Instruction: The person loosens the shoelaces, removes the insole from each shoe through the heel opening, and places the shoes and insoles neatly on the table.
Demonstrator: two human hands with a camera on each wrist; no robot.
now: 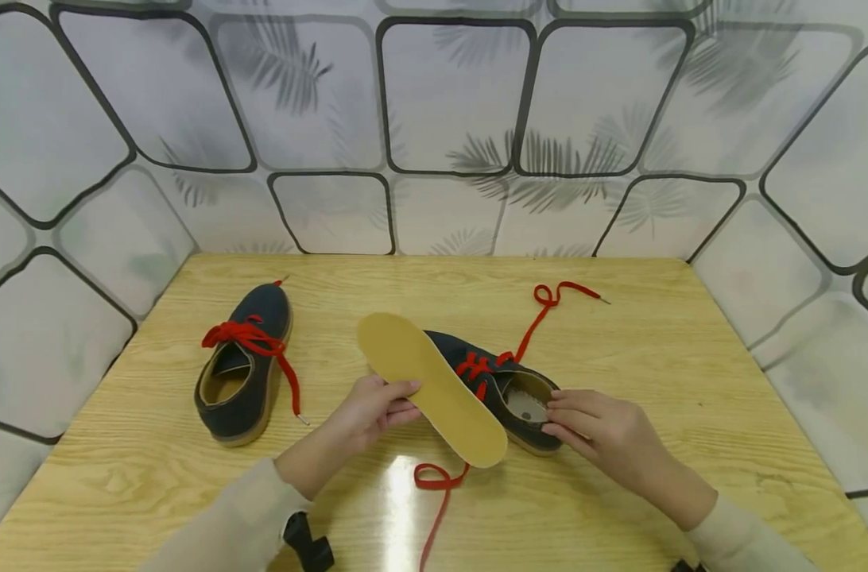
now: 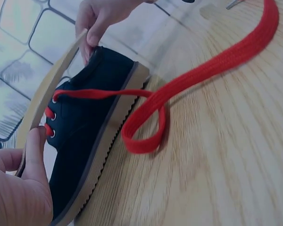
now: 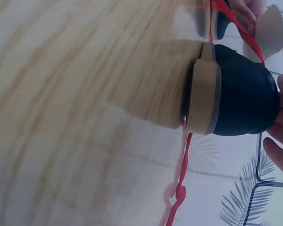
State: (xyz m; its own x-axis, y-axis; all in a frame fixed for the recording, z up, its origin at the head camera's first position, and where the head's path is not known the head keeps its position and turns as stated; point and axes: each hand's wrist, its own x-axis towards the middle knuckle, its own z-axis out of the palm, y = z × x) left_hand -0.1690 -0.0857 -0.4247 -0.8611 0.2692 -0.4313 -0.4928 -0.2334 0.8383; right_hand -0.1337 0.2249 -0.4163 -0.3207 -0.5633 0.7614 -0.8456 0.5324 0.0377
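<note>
My left hand (image 1: 373, 409) pinches a tan insole (image 1: 434, 381) near its middle, thumb on top, and holds it tilted beside and partly over a dark blue shoe (image 1: 532, 429). In the left wrist view the insole (image 2: 47, 92) appears edge-on. At that shoe's heel, my right hand (image 1: 606, 433) grips the collar rim with its fingertips. Inside the opening a pale inner sole with a round mark shows. Red laces (image 1: 474, 365) run through the shoe's eyelets, and their loose ends trail onto the table on both sides. The insole hides part of the shoe.
A second dark blue shoe (image 1: 237, 397) stands at the left with its red lace (image 1: 251, 338) bundled on top and one end hanging down. Both shoes are on a wood-grain table (image 1: 620, 524). A patterned backdrop (image 1: 448, 95) rises behind and along the sides.
</note>
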